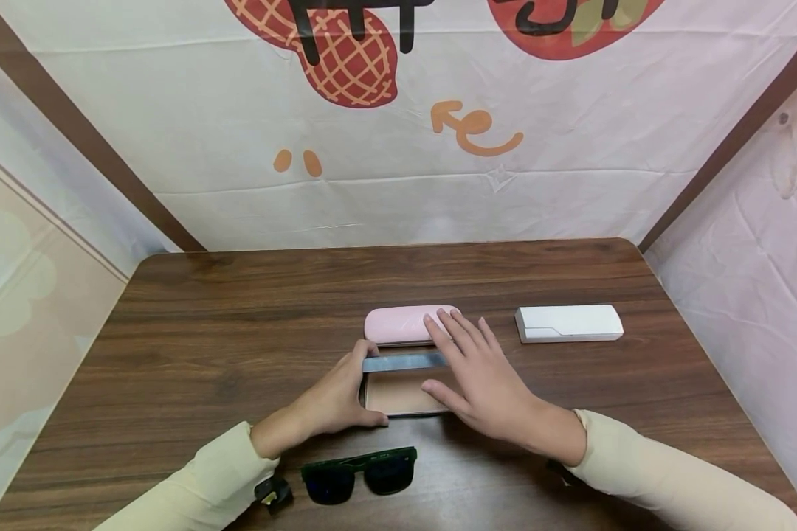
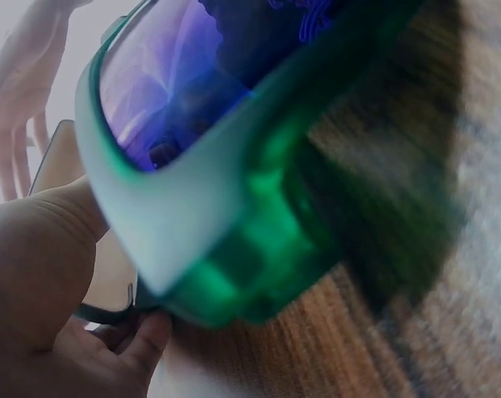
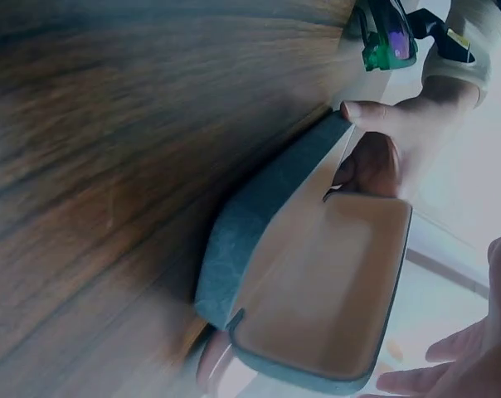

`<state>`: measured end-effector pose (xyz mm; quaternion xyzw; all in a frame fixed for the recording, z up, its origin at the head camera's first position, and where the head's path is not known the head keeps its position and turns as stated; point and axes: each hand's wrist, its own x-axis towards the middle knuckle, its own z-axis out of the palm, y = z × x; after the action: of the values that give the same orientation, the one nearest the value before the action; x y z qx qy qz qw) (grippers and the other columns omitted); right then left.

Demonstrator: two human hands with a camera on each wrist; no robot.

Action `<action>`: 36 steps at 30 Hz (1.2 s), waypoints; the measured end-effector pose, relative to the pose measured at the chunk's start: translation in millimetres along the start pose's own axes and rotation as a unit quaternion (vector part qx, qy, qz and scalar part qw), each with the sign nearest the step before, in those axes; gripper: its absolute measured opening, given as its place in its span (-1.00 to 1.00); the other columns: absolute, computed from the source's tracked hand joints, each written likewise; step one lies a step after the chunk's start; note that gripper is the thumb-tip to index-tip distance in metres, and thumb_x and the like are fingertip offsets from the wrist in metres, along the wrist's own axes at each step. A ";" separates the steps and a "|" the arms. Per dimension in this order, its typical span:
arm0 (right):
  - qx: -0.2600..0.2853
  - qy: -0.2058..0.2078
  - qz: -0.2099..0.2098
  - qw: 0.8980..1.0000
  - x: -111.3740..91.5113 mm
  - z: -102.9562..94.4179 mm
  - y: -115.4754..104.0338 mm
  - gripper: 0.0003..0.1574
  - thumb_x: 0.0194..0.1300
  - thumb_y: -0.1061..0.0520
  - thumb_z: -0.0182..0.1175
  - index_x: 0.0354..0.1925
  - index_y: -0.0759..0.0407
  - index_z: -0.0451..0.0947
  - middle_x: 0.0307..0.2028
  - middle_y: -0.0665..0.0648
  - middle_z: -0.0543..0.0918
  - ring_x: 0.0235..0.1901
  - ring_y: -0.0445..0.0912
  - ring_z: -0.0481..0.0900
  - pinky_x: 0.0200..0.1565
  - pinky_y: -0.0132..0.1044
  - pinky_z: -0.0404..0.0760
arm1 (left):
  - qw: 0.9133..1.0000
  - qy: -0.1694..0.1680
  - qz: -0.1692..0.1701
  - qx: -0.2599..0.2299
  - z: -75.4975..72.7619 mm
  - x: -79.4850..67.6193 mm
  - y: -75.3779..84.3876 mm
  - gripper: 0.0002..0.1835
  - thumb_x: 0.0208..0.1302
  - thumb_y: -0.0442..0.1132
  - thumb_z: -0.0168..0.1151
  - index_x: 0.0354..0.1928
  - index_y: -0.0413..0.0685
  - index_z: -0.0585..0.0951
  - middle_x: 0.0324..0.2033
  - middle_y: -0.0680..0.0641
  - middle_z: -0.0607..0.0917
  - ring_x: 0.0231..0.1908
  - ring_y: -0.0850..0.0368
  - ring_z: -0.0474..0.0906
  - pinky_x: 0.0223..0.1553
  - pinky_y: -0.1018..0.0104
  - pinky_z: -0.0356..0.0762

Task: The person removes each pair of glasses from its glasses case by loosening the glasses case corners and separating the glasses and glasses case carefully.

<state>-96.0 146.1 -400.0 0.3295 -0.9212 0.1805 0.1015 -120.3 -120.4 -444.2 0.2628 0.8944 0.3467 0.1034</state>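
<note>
An open blue-grey glasses case (image 1: 398,391) with a beige lining sits on the table, its lid raised. My left hand (image 1: 335,394) grips the left end, thumb at the front edge and fingers behind. Over the right end hovers my right hand (image 1: 488,383), fingers straight and spread; the right wrist view shows these fingers (image 3: 449,356) apart from the raised lid (image 3: 342,290). Green-framed sunglasses (image 1: 388,476) with dark lenses lie in front of the case. They loom large in the left wrist view, where the frame (image 2: 184,224) hides part of the case.
Directly behind the open case lies a closed pink glasses case (image 1: 398,324), partly covered by my right fingertips in the head view. A white oblong case (image 1: 571,323) rests farther right. Behind the wooden table (image 1: 272,287) hangs a printed cloth (image 1: 398,199).
</note>
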 end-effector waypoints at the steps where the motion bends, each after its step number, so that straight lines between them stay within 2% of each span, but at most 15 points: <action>1: 0.007 -0.004 0.007 1.000 -0.4 -0.4 1.2 -0.02 0.50 -0.26 0.08 0.61 0.14 -0.01 0.49 0.36 0.23 0.50 0.25 0.12 0.38 0.37 0.09 | 1.000 -0.001 -0.004 -0.001 -0.1 -0.1 0.3 0.01 -0.19 -0.15 0.75 0.23 -0.13 0.24 0.02 -0.12 0.53 0.08 -0.02 0.45 0.14 -0.01 0.44; 4: 0.030 -0.013 0.025 0.999 -2.0 -0.8 4.4 -0.07 0.54 -0.29 0.01 0.59 0.16 0.05 0.46 0.34 0.28 0.47 0.23 0.19 0.38 0.33 0.14 | 1.000 -0.003 -0.012 -0.002 -0.3 -0.4 0.8 0.01 -0.20 -0.15 0.75 0.22 -0.12 0.23 0.03 -0.12 0.53 0.08 -0.02 0.44 0.15 -0.01 0.43; 8: 0.064 -0.022 0.055 0.996 -4.0 -0.9 8.1 -0.13 0.53 -0.21 0.09 0.55 0.20 0.15 0.42 0.31 0.36 0.42 0.20 0.29 0.36 0.24 0.24 | 1.000 -0.004 -0.015 -0.001 0.0 -0.2 1.4 0.00 -0.19 -0.14 0.75 0.22 -0.10 0.23 0.03 -0.12 0.53 0.09 -0.02 0.44 0.15 0.00 0.44; 13: 0.111 -0.030 0.103 0.988 -4.6 1.1 13.4 -0.20 0.54 -0.17 0.10 0.50 0.24 0.25 0.35 0.28 0.47 0.35 0.14 0.41 0.33 0.10 0.37 | 1.000 -0.006 -0.022 0.000 0.3 -1.2 1.7 0.00 -0.18 -0.14 0.74 0.22 -0.10 0.23 0.04 -0.14 0.52 0.10 -0.03 0.44 0.16 -0.01 0.44; 18: 0.147 -0.038 0.132 0.980 -4.6 4.6 17.2 -0.29 0.56 -0.17 0.07 0.41 0.27 0.37 0.29 0.24 0.54 0.31 0.10 0.47 0.30 0.07 0.41 | 1.000 -0.005 -0.019 0.002 1.1 -1.6 1.1 0.00 -0.18 -0.14 0.74 0.23 -0.11 0.23 0.04 -0.14 0.52 0.11 -0.02 0.44 0.16 -0.01 0.44; 24: 0.165 -0.043 0.146 0.975 -4.5 7.0 20.2 -0.40 0.57 -0.15 0.06 0.31 0.22 0.51 0.19 0.18 0.62 0.20 0.05 0.56 0.21 0.04 0.50 | 1.000 -0.004 -0.017 0.004 0.9 -1.7 0.5 0.00 -0.18 -0.14 0.75 0.21 -0.10 0.23 0.03 -0.13 0.52 0.10 -0.01 0.44 0.15 0.01 0.44; 31: 0.192 -0.050 0.136 0.971 -1.5 6.3 28.5 -0.60 0.54 -0.07 0.14 0.15 0.10 0.65 0.08 0.07 0.69 0.12 -0.02 0.61 0.17 0.00 0.53 | 1.000 -0.009 -0.022 0.001 -0.8 -1.6 0.8 0.00 -0.17 -0.14 0.74 0.23 -0.09 0.22 0.05 -0.15 0.51 0.10 -0.02 0.44 0.15 0.00 0.44; 36: 0.230 -0.090 0.157 0.956 1.3 3.2 37.8 -0.58 0.53 -0.11 0.13 0.19 0.01 0.65 0.07 0.03 0.70 0.10 -0.05 0.60 0.15 0.01 0.53 | 1.000 -0.006 -0.015 0.001 -0.4 -0.3 0.3 0.00 -0.18 -0.14 0.74 0.22 -0.10 0.23 0.04 -0.15 0.53 0.10 -0.03 0.44 0.14 -0.01 0.45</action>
<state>-121.6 171.2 -412.6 0.2097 -0.9003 0.3708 -0.0896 -120.0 -120.6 -443.7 0.2518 0.8978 0.3431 0.1133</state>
